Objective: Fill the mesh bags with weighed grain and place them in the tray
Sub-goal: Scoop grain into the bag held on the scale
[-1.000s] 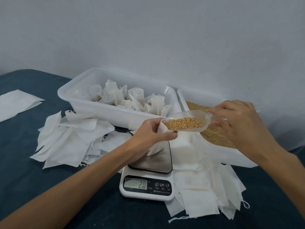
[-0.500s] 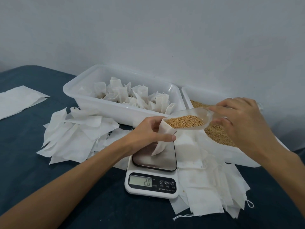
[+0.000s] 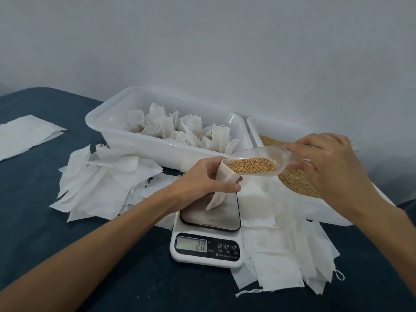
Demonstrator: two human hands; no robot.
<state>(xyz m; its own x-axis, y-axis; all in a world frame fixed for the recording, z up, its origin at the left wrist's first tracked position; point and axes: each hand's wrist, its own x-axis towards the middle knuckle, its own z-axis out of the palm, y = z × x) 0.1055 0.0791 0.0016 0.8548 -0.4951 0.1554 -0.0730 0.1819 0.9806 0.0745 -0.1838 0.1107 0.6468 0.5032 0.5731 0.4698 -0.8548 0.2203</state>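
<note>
Tipping scoop (image 3: 258, 164) — right hand (image 3: 324, 170) pinching its handle | left hand (image 3: 209, 179) gripping bag (image 3: 221, 183) mouth over scale (image 3: 208, 235) | advising slow pour — lip staying inside mouth, tray (image 3: 162, 152) behind.

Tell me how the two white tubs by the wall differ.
The left tub holds upright white mesh bags; the right tub holds loose golden grain. The left tub is in full view; the right tub is partly hidden behind the right hand and its clear scoop. Both are white plastic, side by side against the wall.
</note>
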